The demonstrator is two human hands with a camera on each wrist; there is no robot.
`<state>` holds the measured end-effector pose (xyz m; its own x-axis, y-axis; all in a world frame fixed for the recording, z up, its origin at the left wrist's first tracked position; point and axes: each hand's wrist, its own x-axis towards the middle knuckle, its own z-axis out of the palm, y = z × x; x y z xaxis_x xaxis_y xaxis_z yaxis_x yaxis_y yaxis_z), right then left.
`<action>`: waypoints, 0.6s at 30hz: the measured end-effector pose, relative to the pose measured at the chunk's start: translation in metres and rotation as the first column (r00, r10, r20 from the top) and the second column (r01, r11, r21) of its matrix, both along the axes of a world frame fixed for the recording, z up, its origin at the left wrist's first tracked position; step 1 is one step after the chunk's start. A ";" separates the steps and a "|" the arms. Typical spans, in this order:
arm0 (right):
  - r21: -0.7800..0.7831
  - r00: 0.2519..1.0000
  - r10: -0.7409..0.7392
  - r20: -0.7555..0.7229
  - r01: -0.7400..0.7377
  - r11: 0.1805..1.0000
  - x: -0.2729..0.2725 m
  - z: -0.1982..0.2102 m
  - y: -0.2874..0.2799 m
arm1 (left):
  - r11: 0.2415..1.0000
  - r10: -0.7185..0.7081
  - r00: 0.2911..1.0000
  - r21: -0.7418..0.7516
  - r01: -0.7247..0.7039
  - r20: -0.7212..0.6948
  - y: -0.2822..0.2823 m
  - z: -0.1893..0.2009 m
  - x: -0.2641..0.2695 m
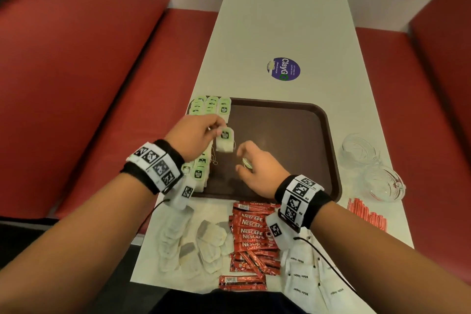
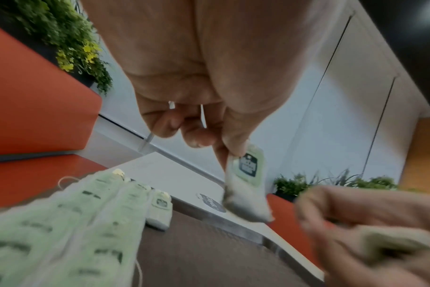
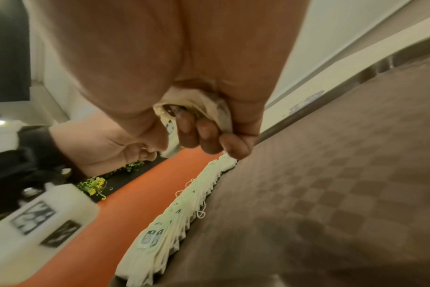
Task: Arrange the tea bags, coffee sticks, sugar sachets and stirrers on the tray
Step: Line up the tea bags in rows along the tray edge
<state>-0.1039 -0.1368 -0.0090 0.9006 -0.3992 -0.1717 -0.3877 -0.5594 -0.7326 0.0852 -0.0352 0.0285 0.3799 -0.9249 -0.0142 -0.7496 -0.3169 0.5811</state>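
The left hand [image 1: 195, 136] pinched a tea bag [image 1: 225, 140] above the brown tray [image 1: 328, 140]; the right hand [image 1: 257, 169] clutched what looked like more tea bags.

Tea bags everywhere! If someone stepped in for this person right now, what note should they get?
Left hand pinches one tea bag by its green tag above the brown tray. Right hand grips more tea bags.
Done: rows of tea bags along the tray's left edge.
Left: the loose tea bags, Nescafe coffee sticks, white sugar sachets and red stirrers lie on the table, off the tray.
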 end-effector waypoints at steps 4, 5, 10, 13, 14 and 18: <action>0.098 0.998 -0.059 -0.017 0.061 0.993 -0.006 0.001 -0.007 | 0.986 0.095 0.993 0.128 -0.104 0.077 -0.044 -0.015 0.036; 0.106 0.997 -0.068 -0.024 0.071 0.992 -0.008 0.001 -0.009 | 0.977 0.096 0.991 0.181 -0.111 0.090 -0.054 -0.021 0.045; 0.085 0.997 -0.063 -0.036 0.066 0.994 -0.016 -0.002 -0.015 | 0.936 0.140 0.984 0.307 -0.169 0.114 -0.095 -0.044 0.069; 0.090 0.997 -0.075 -0.028 0.077 0.993 -0.019 -0.003 -0.019 | 0.919 0.166 0.974 0.335 -0.209 0.153 -0.109 -0.050 0.076; 0.095 0.996 -0.081 -0.029 0.083 0.992 -0.019 -0.003 -0.020 | 0.912 0.174 0.970 0.344 -0.224 0.169 -0.112 -0.052 0.078; 0.118 0.996 -0.087 -0.033 0.090 0.989 -0.018 -0.003 -0.025 | 0.888 0.214 0.939 0.347 -0.302 0.269 -0.122 -0.056 0.079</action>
<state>-0.1222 -0.1619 -0.0121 0.8570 -0.4521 -0.2474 -0.4528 -0.4311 -0.7804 0.1643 -0.1570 -0.0274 0.6382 -0.7342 -0.2314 -0.7039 -0.6783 0.2108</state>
